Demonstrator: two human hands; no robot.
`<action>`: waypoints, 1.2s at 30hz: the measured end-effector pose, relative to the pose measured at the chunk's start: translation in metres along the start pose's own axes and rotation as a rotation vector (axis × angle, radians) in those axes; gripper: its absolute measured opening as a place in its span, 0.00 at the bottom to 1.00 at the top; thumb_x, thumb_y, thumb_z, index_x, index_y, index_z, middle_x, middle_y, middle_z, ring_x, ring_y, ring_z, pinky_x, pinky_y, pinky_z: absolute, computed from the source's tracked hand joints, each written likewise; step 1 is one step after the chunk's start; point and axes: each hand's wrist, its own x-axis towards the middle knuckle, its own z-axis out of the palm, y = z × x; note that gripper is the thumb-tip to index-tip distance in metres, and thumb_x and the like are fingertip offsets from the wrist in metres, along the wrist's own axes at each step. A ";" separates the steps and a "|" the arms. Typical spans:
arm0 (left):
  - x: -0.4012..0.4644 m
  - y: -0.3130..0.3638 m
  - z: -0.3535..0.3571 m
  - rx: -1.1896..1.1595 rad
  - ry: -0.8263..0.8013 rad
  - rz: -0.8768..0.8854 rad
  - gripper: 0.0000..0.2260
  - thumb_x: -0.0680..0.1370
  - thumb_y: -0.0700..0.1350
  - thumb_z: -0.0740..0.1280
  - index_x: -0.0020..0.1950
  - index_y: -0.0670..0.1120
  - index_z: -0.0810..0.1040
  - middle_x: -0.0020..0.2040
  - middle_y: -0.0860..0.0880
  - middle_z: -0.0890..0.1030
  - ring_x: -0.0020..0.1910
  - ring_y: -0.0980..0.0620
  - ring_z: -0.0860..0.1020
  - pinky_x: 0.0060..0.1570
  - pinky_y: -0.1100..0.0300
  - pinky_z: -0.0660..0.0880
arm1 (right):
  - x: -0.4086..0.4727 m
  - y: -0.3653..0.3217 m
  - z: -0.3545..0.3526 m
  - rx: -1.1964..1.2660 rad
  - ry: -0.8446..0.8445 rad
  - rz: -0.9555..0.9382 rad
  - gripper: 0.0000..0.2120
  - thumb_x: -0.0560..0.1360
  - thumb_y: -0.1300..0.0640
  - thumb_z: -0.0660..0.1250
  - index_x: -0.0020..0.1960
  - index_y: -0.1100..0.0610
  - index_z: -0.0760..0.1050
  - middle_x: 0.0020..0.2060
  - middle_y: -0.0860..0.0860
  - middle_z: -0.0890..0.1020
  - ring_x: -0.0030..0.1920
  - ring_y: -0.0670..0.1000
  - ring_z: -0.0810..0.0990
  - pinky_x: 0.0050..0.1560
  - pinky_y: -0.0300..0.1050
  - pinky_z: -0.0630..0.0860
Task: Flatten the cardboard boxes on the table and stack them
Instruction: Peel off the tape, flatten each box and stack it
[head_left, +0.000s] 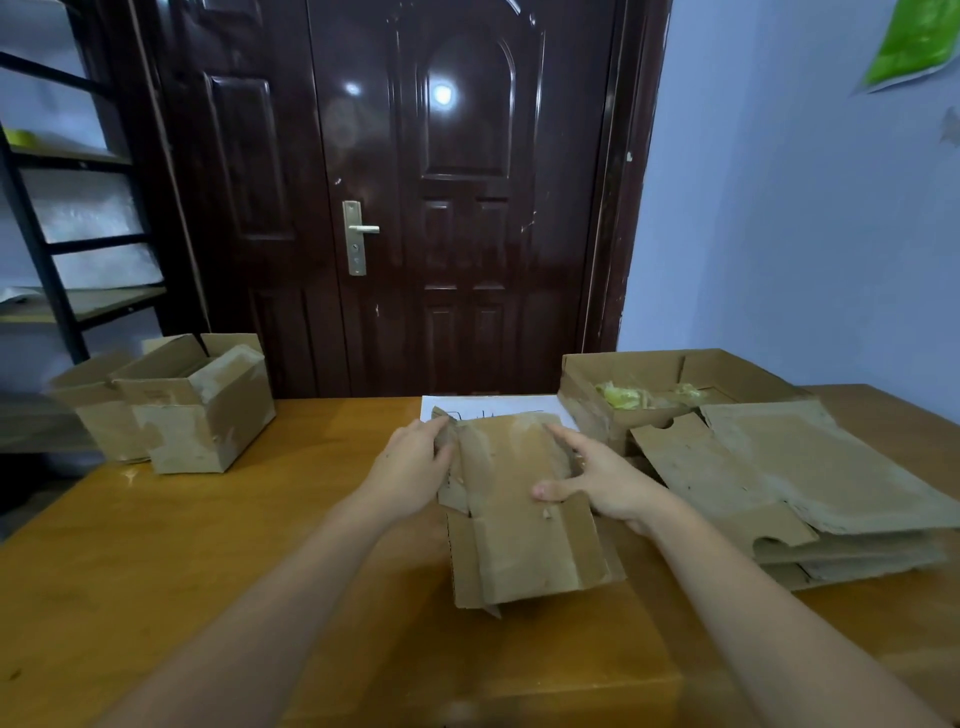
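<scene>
A small brown cardboard box (519, 525), pressed nearly flat, lies in the middle of the wooden table (208, 561). My left hand (415, 462) grips its far left edge. My right hand (597, 478) holds its right side, thumb lying on the top face. To the right rests a stack of flattened boxes (810, 483). Two boxes still standing in shape (202, 410) sit at the table's far left corner, flaps up.
An open shallow box (587, 395) with yellow scraps inside stands behind the flattened stack. A white sheet of paper (488, 405) lies under the held box's far end. A dark door and a metal shelf unit stand beyond the table.
</scene>
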 end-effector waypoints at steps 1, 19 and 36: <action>-0.001 0.000 0.002 0.014 -0.035 -0.005 0.24 0.86 0.50 0.59 0.82 0.49 0.62 0.62 0.51 0.74 0.67 0.48 0.71 0.66 0.52 0.71 | 0.000 0.003 0.003 -0.012 -0.016 0.004 0.50 0.66 0.53 0.83 0.80 0.46 0.60 0.66 0.42 0.74 0.67 0.49 0.71 0.70 0.50 0.70; -0.020 -0.003 0.064 0.004 -0.376 -0.040 0.42 0.78 0.66 0.67 0.84 0.50 0.53 0.81 0.51 0.64 0.77 0.47 0.65 0.75 0.47 0.62 | 0.000 0.058 -0.011 -0.170 0.021 0.101 0.36 0.75 0.39 0.71 0.78 0.49 0.66 0.78 0.50 0.61 0.76 0.55 0.64 0.75 0.59 0.64; -0.009 -0.029 0.035 0.410 -0.673 -0.048 0.71 0.48 0.88 0.59 0.84 0.57 0.40 0.85 0.51 0.44 0.83 0.46 0.40 0.78 0.41 0.34 | 0.005 0.048 -0.009 -0.825 -0.207 0.123 0.54 0.65 0.35 0.78 0.82 0.43 0.53 0.81 0.45 0.40 0.80 0.58 0.40 0.78 0.65 0.49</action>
